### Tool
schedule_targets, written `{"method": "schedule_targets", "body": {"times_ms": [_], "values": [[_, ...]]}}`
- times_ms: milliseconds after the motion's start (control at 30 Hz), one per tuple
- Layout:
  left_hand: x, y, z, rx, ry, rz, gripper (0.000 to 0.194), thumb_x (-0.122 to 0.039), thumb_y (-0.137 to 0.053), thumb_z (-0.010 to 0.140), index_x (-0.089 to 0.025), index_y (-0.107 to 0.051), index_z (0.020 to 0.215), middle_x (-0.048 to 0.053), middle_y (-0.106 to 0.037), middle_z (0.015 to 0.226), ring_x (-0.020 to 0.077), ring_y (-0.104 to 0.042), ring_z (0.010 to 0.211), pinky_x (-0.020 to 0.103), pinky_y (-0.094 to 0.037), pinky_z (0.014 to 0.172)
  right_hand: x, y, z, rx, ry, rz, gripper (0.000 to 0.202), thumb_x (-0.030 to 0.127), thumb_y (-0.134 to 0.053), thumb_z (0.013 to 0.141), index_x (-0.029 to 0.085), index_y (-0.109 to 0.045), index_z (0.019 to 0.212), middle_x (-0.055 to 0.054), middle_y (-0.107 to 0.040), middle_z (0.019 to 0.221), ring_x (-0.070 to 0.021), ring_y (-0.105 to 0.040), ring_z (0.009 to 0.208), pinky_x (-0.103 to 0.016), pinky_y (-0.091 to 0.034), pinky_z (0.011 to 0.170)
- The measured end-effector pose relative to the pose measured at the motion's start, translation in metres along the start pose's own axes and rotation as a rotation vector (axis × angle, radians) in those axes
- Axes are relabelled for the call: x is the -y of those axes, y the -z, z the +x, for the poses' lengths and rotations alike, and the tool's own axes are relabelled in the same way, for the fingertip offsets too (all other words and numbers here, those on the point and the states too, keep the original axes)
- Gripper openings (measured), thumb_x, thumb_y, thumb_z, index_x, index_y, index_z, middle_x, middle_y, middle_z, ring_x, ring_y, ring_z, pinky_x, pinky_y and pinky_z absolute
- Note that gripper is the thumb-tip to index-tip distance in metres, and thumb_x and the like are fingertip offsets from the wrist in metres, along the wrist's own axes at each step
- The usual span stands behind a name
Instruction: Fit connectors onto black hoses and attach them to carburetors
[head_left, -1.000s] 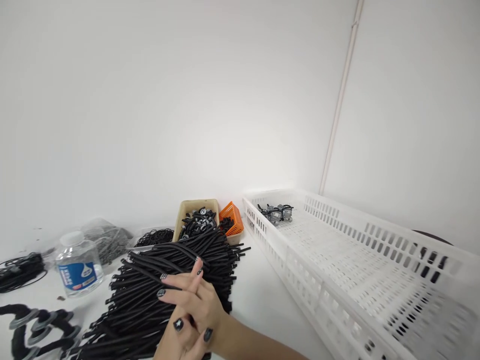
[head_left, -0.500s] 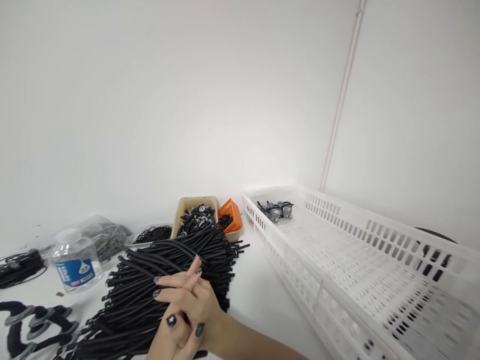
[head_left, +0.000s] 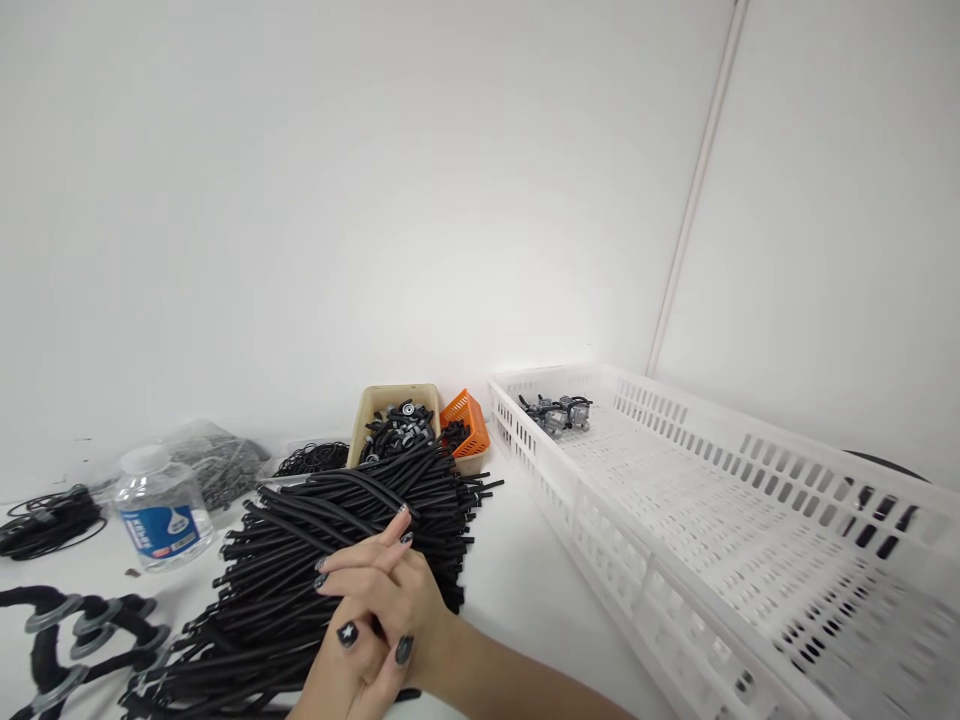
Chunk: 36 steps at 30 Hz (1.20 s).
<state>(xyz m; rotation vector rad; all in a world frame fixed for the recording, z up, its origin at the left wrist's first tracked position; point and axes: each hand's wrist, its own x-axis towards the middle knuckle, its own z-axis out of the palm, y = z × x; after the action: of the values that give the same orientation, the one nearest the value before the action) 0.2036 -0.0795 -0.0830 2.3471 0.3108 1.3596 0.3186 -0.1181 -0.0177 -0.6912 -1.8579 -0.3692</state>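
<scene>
My left hand (head_left: 339, 660) and my right hand (head_left: 409, 600) are clasped together, fingers interlaced, low in the middle of the view. Both are closed around each other, and no object shows between them. Dark nail polish covers the nails, one with a white star. Just behind and beneath the hands spreads a large pile of black rubber tubes (head_left: 262, 590), partly hidden by them. To the left lie joined black hose pieces with grey rings (head_left: 94, 630).
A clear bottle with a blue label (head_left: 163, 515) stands left, near black cords (head_left: 49, 525) and a bag of grey parts (head_left: 217, 465). A cream bin (head_left: 360, 425) and an orange basket (head_left: 472, 430) hold small parts. On the right, a long white crate (head_left: 645, 560) contains clear fittings (head_left: 562, 413).
The view has shifted slightly, so the scene sits a little to the right and mostly higher. My hands stay clasped in the same pose.
</scene>
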Motion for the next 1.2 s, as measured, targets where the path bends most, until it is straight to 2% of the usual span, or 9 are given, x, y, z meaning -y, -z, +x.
{"method": "schedule_targets", "body": {"times_ms": [67,200,367,533,633,767,900,1067,1200], "values": [[-0.002,0.001,0.001,-0.005,-0.001,-0.009,0.058,-0.036,-0.047,0.093,-0.016,-0.039,0.146,0.018,-0.048,0.145,0.0368,-0.042,0.138,0.055,-0.039,0.113,0.0,0.0,0.0,-0.017,0.012,0.013,0.031,0.03,-0.041,0.088,0.017,-0.05,0.115,-0.011,-0.071,0.113,-0.0132,-0.066,0.107,-0.024,-0.053,0.097],[-0.002,0.001,0.001,-0.029,0.002,-0.025,0.057,-0.038,-0.049,0.092,-0.018,-0.042,0.144,0.018,-0.049,0.145,0.038,-0.043,0.137,0.057,-0.038,0.113,0.0,-0.001,-0.001,0.039,-0.011,-0.015,0.031,0.029,-0.039,0.09,0.019,-0.048,0.117,-0.009,-0.071,0.113,-0.0122,-0.065,0.11,-0.025,-0.053,0.096],[-0.003,0.0,0.001,-0.043,0.014,-0.059,0.062,-0.04,-0.048,0.092,-0.017,-0.035,0.148,0.019,-0.048,0.144,0.0387,-0.042,0.137,0.059,-0.039,0.111,-0.004,-0.007,-0.006,-0.057,0.028,-0.009,0.03,0.032,-0.04,0.091,0.019,-0.049,0.117,-0.008,-0.072,0.108,-0.0132,-0.068,0.1,-0.025,-0.055,0.088],[-0.005,0.001,0.003,-0.027,0.019,-0.05,0.053,-0.039,-0.048,0.092,-0.017,-0.046,0.14,0.018,-0.054,0.137,0.0379,-0.043,0.136,0.06,-0.037,0.112,-0.006,-0.011,-0.01,0.028,-0.026,-0.032,0.036,0.03,-0.041,0.087,0.018,-0.048,0.119,-0.008,-0.071,0.107,-0.0147,-0.068,0.098,-0.028,-0.055,0.087],[-0.008,0.001,0.005,-0.008,0.016,-0.046,0.052,-0.038,-0.046,0.093,-0.016,-0.045,0.14,0.019,-0.057,0.133,0.0372,-0.045,0.135,0.059,-0.04,0.11,-0.005,-0.011,-0.01,0.039,-0.034,-0.042,0.037,0.029,-0.04,0.085,0.018,-0.047,0.119,-0.008,-0.07,0.106,-0.0149,-0.068,0.095,-0.029,-0.055,0.088],[-0.015,0.002,0.01,-0.022,-0.001,-0.047,0.051,-0.036,-0.046,0.094,-0.018,-0.042,0.142,0.019,-0.056,0.133,0.0372,-0.046,0.133,0.06,-0.041,0.108,-0.001,-0.01,-0.007,-0.07,-0.018,-0.017,0.035,0.028,-0.04,0.085,0.021,-0.048,0.118,-0.006,-0.071,0.102,-0.0158,-0.068,0.092,-0.031,-0.055,0.086],[-0.021,0.003,0.013,-0.018,-0.021,-0.065,0.046,-0.036,-0.047,0.094,-0.018,-0.048,0.136,0.018,-0.056,0.132,0.0372,-0.049,0.13,0.062,-0.039,0.108,0.003,-0.009,-0.002,-0.195,0.028,-0.016,0.032,0.026,-0.039,0.087,0.022,-0.052,0.116,-0.005,-0.071,0.098,-0.0163,-0.068,0.087,-0.03,-0.056,0.08],[-0.028,0.004,0.017,-0.018,-0.033,-0.106,0.048,-0.037,-0.046,0.093,-0.017,-0.045,0.137,0.02,-0.052,0.135,0.0381,-0.046,0.132,0.061,-0.038,0.107,0.01,-0.004,0.001,-0.211,-0.001,-0.013,0.03,0.025,-0.037,0.09,0.021,-0.055,0.113,-0.006,-0.07,0.097,-0.0172,-0.067,0.084,-0.033,-0.055,0.079],[-0.039,0.008,0.026,-0.005,-0.076,-0.099,0.05,-0.037,-0.047,0.093,-0.018,-0.04,0.139,0.019,-0.052,0.135,0.0378,-0.046,0.132,0.06,-0.042,0.104,0.014,0.001,0.003,-0.175,-0.035,0.015,0.03,0.022,-0.037,0.089,0.021,-0.055,0.112,-0.006,-0.069,0.096,-0.0179,-0.066,0.084,-0.034,-0.055,0.075]]}}
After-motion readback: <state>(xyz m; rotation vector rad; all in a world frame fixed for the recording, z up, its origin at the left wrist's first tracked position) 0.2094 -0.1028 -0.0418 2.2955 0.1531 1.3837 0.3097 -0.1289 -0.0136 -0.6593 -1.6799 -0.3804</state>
